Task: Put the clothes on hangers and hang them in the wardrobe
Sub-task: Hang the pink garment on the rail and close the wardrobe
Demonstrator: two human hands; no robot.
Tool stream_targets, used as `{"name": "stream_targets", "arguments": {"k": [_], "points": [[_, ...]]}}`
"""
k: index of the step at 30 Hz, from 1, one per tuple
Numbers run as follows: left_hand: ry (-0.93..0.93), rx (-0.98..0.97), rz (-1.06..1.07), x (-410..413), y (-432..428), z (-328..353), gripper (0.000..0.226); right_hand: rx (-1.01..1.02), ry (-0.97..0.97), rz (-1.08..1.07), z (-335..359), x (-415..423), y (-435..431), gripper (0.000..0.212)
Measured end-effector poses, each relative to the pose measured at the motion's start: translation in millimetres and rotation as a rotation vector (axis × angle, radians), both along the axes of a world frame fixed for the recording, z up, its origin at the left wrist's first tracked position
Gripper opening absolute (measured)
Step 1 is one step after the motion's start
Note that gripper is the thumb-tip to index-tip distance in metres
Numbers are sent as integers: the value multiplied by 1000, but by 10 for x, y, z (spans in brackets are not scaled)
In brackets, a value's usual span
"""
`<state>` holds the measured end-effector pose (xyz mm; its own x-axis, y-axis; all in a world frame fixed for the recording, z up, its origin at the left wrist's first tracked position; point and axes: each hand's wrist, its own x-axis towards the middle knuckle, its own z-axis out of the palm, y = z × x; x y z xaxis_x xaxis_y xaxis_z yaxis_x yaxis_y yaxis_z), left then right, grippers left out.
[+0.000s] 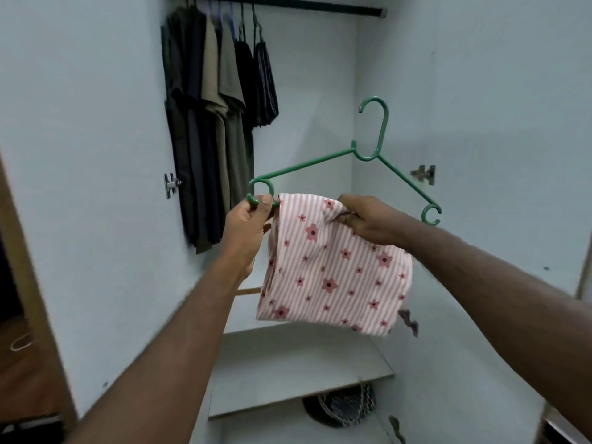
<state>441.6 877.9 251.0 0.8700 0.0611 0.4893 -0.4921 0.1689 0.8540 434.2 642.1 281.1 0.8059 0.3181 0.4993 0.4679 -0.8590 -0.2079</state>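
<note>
Head view: hands seemingly gripping hanger.

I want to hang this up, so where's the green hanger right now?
In the head view, centre frame: the green hanger is held up inside the wardrobe, its left end gripped by the left hand, below the rail.

A folded pink-striped floral cloth drapes over a tilted green hanger, before dark hung clothes.

Pale wardrobe shelf; dark patterned item beneath; rail carrying dark clothes.
</note>
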Motion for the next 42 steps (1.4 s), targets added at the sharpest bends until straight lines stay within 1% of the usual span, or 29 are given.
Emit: {"name": "stream_targets", "arguments": {"k": [2,4,6,8,10,13,15,17,18,20,21,22,24,25,27,28,29,31,32,33,34,35,36,37,39,40,42], "points": [[-15,-48,23,286,-147,193,28,26,-21,46,142,313,-114,16],[-32,-113,93,559,-294,427,39,23,-61,90,312,593,-226,24],[-68,-152,159,789,-450,654,38,-19,-100,132,477,872,-373,27],[-142,-84,190,979,-567,837,36,-65,-118,174,616,1127,-487,22],[-229,-27,236,1202,-685,975,40,-83,-149,230,775,1393,-628,17],[-272,-72,296,1538,-809,1103,43,-118,-179,303,924,1743,-743,15],[-282,-108,324,1783,-869,1144,47,-168,-181,297,976,2010,-811,26],[-288,-137,325,2006,-909,1163,45,-214,-146,262,1021,2281,-860,37],[-284,-155,318,2103,-924,1157,42,-208,-130,248,1030,2382,-865,40],[-271,-197,306,2334,-929,1144,39,-128,-141,238,1021,2605,-841,47],[-275,-216,301,2459,-929,1136,39,-96,-162,251,1005,2740,-802,44],[-281,-224,298,2567,-922,1128,39,-95,-177,272,987,2855,-758,35],[-303,-225,281,2816,-897,1129,40,-134,-195,294,975,3121,-676,20],[-317,-220,283,2915,-878,1131,40,-148,-192,280,981,3235,-665,19],[-349,-216,290,3168,-809,1177,38,-146,-242,227,998,3483,-676,26],[-353,-223,289,3264,-773,1211,39,-59,-317,211,963,3561,-706,30],[-353,-231,279,3394,-725,1268,39,111,-431,209,913,3672,-733,29],[-369,-248,250,3601,-656,1366,39,591,-692,161,651,3922,-809,15],[-379,-253,246,3690,-636,1408,40,836,-750,81,517,4098,-847,9],[-389,-256,250,3766,-625,1440,40,1069,-708,6,430,4281,-882,13],[-404,-252,264,3872,-609,1471,40,1261,-587,-44,390,4513,-902,28],[-412,-251,279,3934,-604,1484,40,1391,-413,-51,389,4672,-918,47],[-416,-261,284,4025,-591,1498,40,1457,-241,-6,429,4835,-933,61],[-415,-271,282,4082,-585,1501,40,1500,-76,92,474,4937,-926,63],[-401,-268,284,4213,-576,1490,41,1563,153,386,554,5085,-923,46],[-389,-252,300,4264,-571,1482,42,1574,208,518,580,5135,-920,40],[-373,-233,321,4351,-558,1468,41,1597,224,682,627,5326,-887,31]]}}
